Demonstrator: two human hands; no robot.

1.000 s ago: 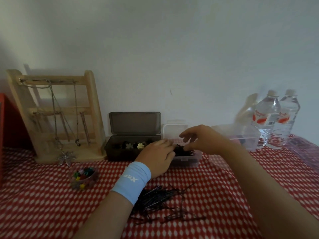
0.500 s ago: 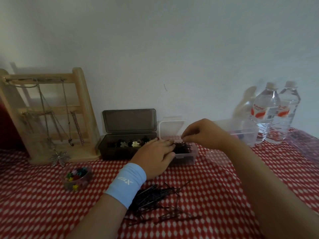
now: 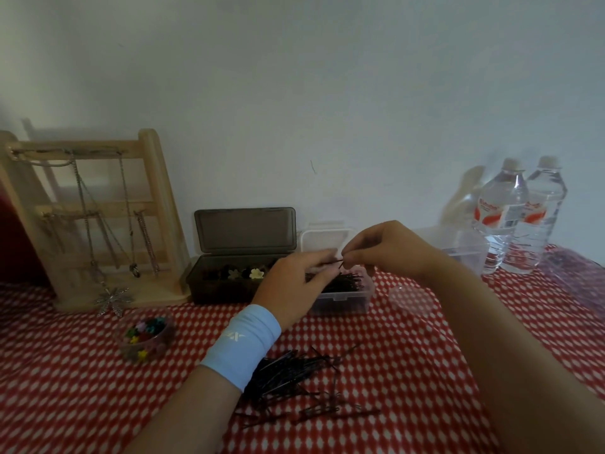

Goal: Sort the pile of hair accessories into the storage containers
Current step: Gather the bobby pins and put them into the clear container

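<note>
Head view, grip: my right hand [image 3: 389, 253] pinches one black bobby pin [image 3: 334, 263] between thumb and forefinger, while my left hand [image 3: 294, 283] meets the pin's other end with its fingertips, closed lightly on it. Both hover just above the clear box [image 3: 340, 301], which already holds a dark bundle of pins.

Head view, handling: I judge the pin light, thin, springy and smooth (apt to slip or twist if pinched at its tip), so it is best held near its bent end or mid-length. The remaining pin pile [image 3: 294, 378] lies tangled on the checked tablecloth [image 3: 409, 355], just beside my left wrist with its blue wristband [image 3: 242, 347]; I expect single pins to drag neighbours along.

Head view, room: the smoky box [image 3: 229, 286] of flower clips touches the clear box on its left, lid upright behind. A small tub [image 3: 147, 339] of coloured clips sits near the wooden jewellery stand [image 3: 154, 224]. Right of the clear box, cloth is open up to a transparent container [image 3: 465, 253] and two water bottles [image 3: 520, 217].
</note>
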